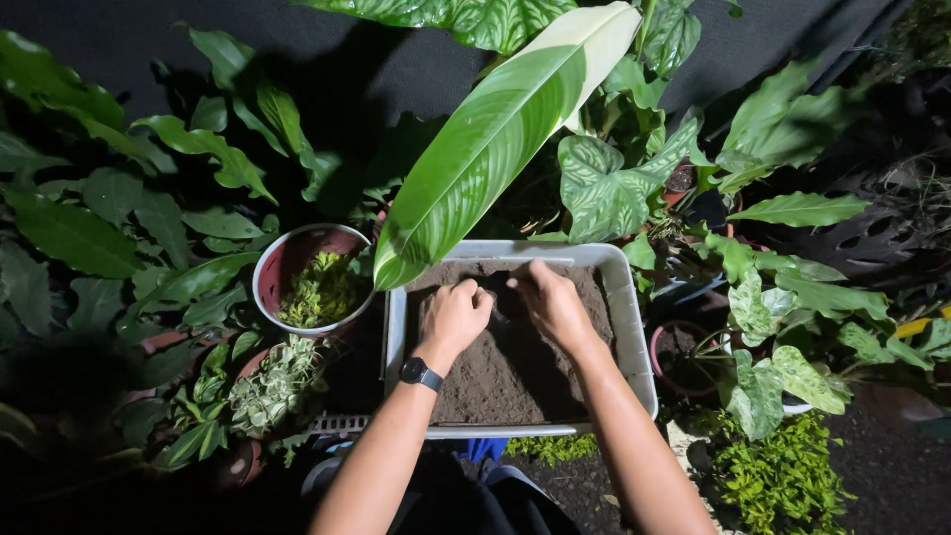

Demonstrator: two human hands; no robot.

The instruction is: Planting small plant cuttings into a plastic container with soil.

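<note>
Presently, left hand and right hand, fingers curled, pinch loose, crumbly soil in the white tub; likely best scooped from beneath.

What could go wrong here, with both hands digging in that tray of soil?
1. Soil heaped near the tray rim could spill as the left hand and right hand work it.
2. The big variegated leaf hangs over the tray's corner and could get bent.
3. Grit may foul the wristwatch.
</note>
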